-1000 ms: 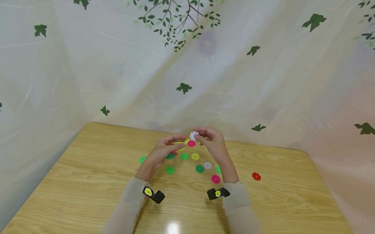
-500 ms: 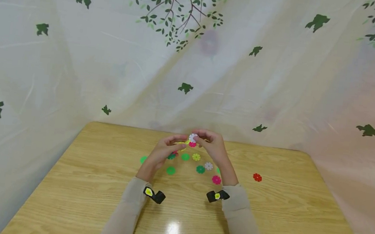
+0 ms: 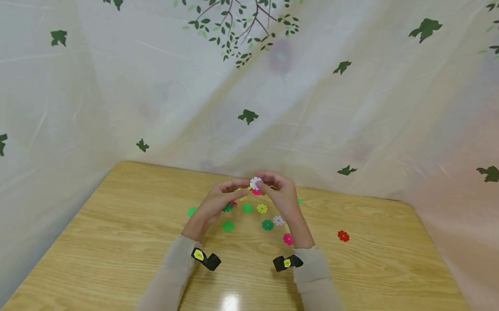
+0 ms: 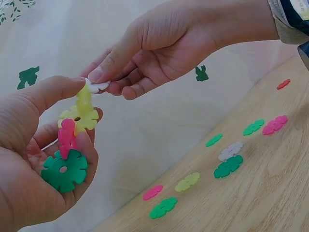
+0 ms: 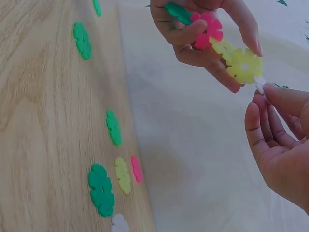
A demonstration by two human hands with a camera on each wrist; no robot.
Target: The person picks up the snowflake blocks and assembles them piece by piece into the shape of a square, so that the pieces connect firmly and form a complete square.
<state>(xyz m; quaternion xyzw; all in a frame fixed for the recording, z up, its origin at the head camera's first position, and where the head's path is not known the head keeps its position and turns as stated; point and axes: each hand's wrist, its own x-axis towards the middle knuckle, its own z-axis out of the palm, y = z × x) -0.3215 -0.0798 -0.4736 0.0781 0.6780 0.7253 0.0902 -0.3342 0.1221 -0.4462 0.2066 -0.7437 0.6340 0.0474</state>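
Note:
My left hand (image 3: 214,203) holds a chain of interlocking flower-shaped plastic discs above the table. In the left wrist view the chain runs from a dark green disc (image 4: 65,171) through a pink disc (image 4: 66,140) to two yellow discs, the lower one (image 4: 78,118) facing the camera. The left fingers curl behind it, and the thumb lies near the top yellow disc (image 4: 84,101). My right hand (image 3: 286,197) pinches a white disc (image 3: 255,182) between thumb and fingers. In the right wrist view this white disc meets the edge of the end yellow disc (image 5: 245,66).
Loose discs lie on the wooden table (image 3: 119,263): several green ones, a yellow one (image 3: 262,208), a white one (image 3: 278,220), pink ones, and a red one (image 3: 343,236) off to the right. Behind the table hangs a pale curtain (image 3: 181,108) printed with leaves.
My right hand has shifted slightly left and down, bringing the white disc against the yellow end of the chain. The left hand stays nearly still, and the view has shifted a little.

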